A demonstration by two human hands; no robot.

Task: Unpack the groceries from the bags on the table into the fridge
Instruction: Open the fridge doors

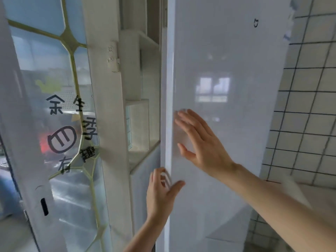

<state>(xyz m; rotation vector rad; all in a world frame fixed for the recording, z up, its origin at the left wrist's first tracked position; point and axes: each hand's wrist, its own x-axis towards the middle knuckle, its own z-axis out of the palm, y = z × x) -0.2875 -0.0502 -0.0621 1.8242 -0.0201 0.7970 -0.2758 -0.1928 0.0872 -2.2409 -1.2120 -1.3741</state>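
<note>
Nearest: left hand (160, 195) low at centre, fingers loosely spread and blurred, reaching for the left edge of the fridge door (227, 106) — thumb over the door's front face, fingertips at or just behind the edge; contact too smeared to tell. Holding nothing.

Just above: right hand (200, 142), flat and open, fingers straight and together, palm against the glossy white door face near its left edge. Forearm entering from lower right. Pressing or merely touching — cannot tell.

Hands near each other but apart, left below right, both at the same door edge.

Door itself: tall, white, shiny, filling the centre and right, with a window reflected in it and a small dark logo (256, 23) near its top. Standing slightly ajar, a narrow slice of the fridge (140, 122) interior visible left of its edge — pale shelves and a clear bin, contents unreadable.

Left of that: a white door frame (107, 124) with a hinge plate (113, 57), then a glass door (54, 106) with brass-coloured leading and black painted characters; blurred shapes and a red glow behind the glass.

Farthest right: white tiled wall (309, 106) with dark grout, running behind the fridge.

No bags or groceries in view.
</note>
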